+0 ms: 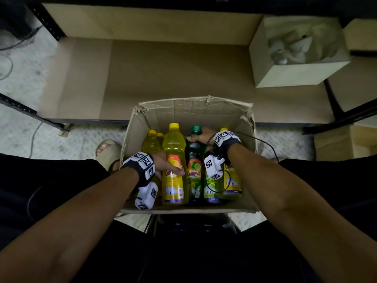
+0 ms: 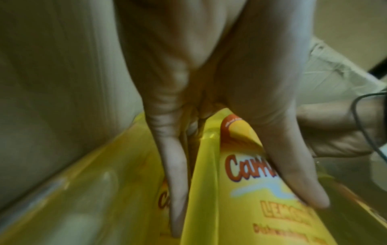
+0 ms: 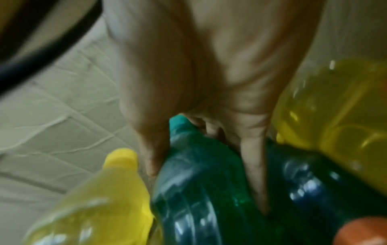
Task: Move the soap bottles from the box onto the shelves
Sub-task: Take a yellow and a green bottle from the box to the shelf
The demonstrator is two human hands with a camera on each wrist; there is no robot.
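both forearms bare, reaching forward and down, each wrist strapped with a dark band carrying white marker blocks. left hand [image 1: 163,163] lower and nearer the body, thumb laid across a yellow bottle [image 1: 175,166], fingers [image 2: 178,174] running down its far side. right hand [image 1: 203,136] farther forward, thumb and fingers [image 3: 254,165] clasped round the shoulder of a green bottle [image 1: 194,160]. a sandalled foot [image 1: 108,150] shows at left.

The right hand [image 1: 201,136] hides the dark green lime soap bottle's [image 1: 194,160] shoulder; the wrist views are motion-blurred.
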